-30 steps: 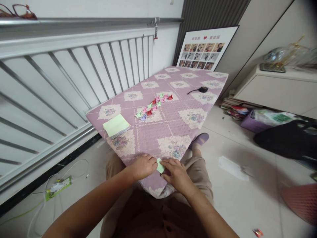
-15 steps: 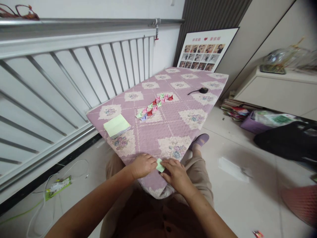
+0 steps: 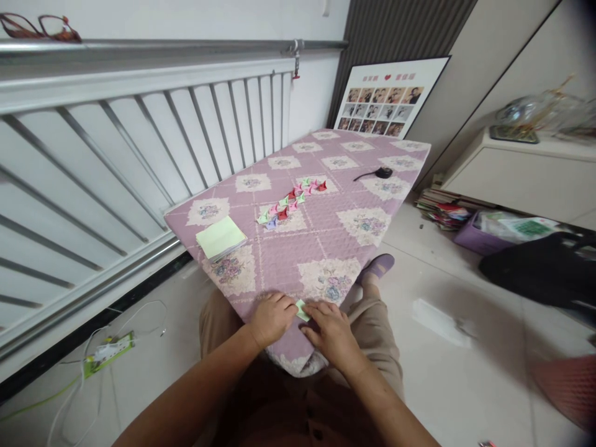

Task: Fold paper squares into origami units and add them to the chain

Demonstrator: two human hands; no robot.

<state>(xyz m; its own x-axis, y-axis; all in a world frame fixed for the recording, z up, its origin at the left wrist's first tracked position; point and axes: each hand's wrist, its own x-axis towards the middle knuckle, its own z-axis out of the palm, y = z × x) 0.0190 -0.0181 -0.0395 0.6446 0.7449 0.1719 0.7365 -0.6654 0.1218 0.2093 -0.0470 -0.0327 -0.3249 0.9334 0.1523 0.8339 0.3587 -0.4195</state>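
A small piece of light green folded paper (image 3: 302, 310) lies near the front corner of the cloth-covered table, between my two hands. My left hand (image 3: 274, 316) has its curled fingertips on the paper's left edge. From the other side, my right hand (image 3: 328, 326) presses its fingers on the paper's right part and covers some of it. Farther left rests a stack of square paper (image 3: 221, 237), light green on top. Small folded paper pieces (image 3: 292, 202) in green, pink, red and lilac stand in slanting rows at mid-table.
The purple flowered tablecloth (image 3: 288, 248) covers the table. A black object with a thin tail (image 3: 383, 172) lies toward its far right. A white radiator (image 3: 186, 130) runs along the left side. A framed photo board (image 3: 391, 96) leans behind the table.
The visible green paper looks smaller and flatter, with my right fingers farther over it. Both hands stay at the same corner. The camera view has shifted slightly.
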